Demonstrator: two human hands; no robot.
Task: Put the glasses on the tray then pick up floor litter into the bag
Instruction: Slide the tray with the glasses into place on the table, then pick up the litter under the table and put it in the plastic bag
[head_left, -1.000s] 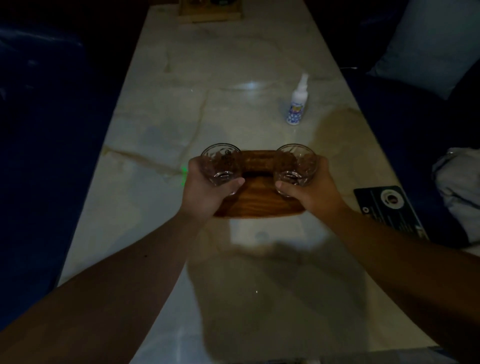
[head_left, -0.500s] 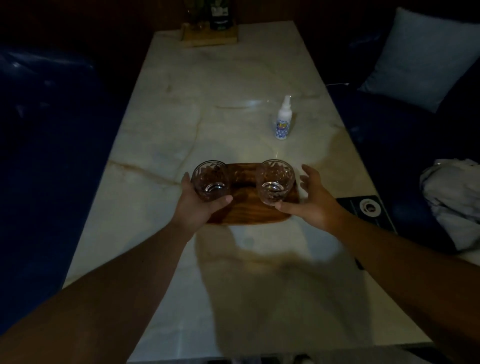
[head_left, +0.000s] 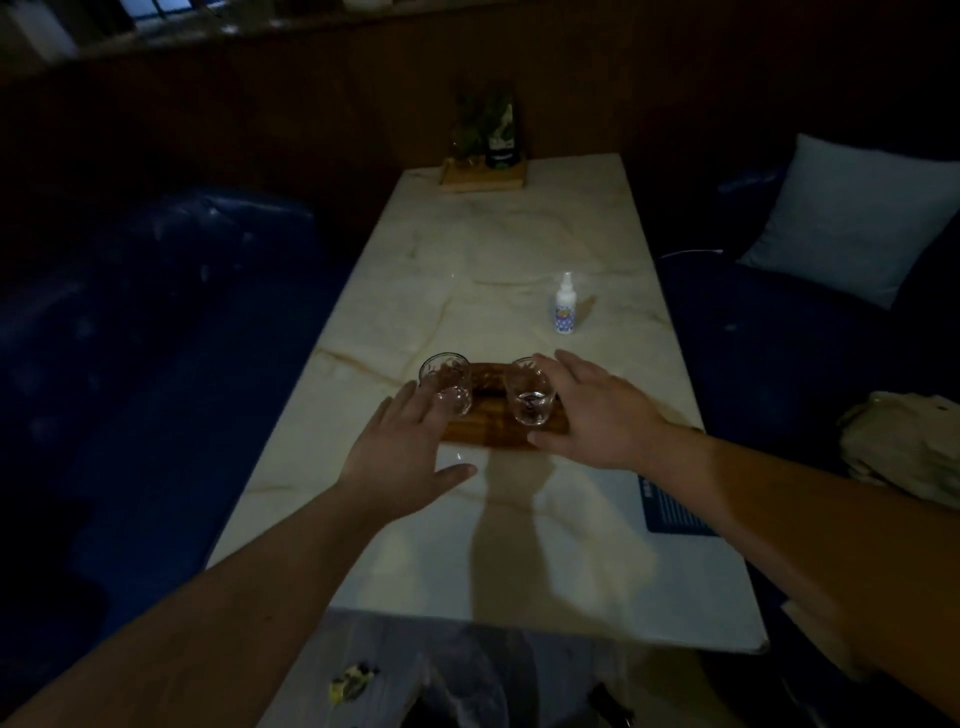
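Two clear glasses stand upright on a brown wooden tray on the marble table: the left glass and the right glass. My left hand hovers just in front of the left glass, fingers spread, holding nothing. My right hand is beside the right glass, open and apart from it. On the floor below the table's near edge lies a yellow scrap of litter. A dark bag-like shape sits next to it, too dim to make out.
A small white spray bottle stands beyond the tray. A wooden holder with bottles is at the far end. A dark card lies at the right edge. Blue sofas flank the table, with a pillow and cloth on the right.
Both hands have let go of the glasses, which now stand on the tray, and drawn back with fingers spread. The view has pulled back, showing the floor.
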